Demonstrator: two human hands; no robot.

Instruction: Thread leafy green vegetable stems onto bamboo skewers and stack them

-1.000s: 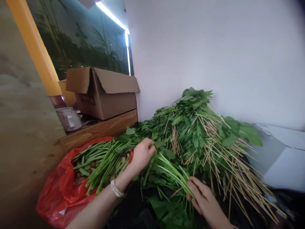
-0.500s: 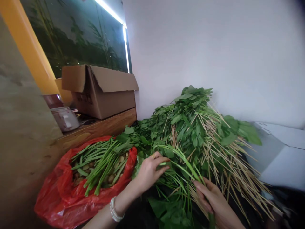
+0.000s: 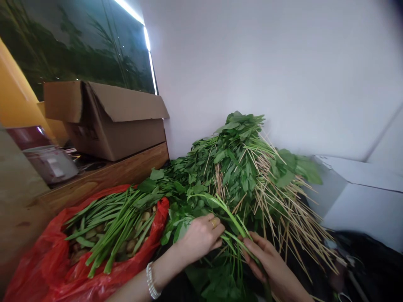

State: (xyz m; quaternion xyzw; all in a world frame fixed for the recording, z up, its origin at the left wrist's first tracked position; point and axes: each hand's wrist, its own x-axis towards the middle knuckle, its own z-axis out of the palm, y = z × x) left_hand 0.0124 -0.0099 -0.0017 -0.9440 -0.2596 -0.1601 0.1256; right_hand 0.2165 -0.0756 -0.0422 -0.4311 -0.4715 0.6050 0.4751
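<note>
My left hand (image 3: 203,235), with a ring and a pearl bracelet, has its fingers closed round a thin green stem near the centre. To its right, my right hand (image 3: 264,256) grips several long green stems (image 3: 233,216) that arch up and to the left. Behind both hands rises a heap of leafy greens (image 3: 233,155) threaded or mixed with thin wooden sticks (image 3: 283,209). At the left a red plastic bag (image 3: 50,260) holds roundish brown pieces, with cut green stalks (image 3: 118,235) lying on top. Broad leaves hang below my hands.
An open cardboard box (image 3: 129,134) stands on a wooden ledge (image 3: 126,172) at the left, beside a whitish tub (image 3: 52,163). A white box (image 3: 368,201) sits at the right, with black plastic (image 3: 371,260) below it. A pale wall is behind.
The view has turned right, so things appear further left. My left hand's fingers have curled in more, and a stem now runs from it towards my right hand.
</note>
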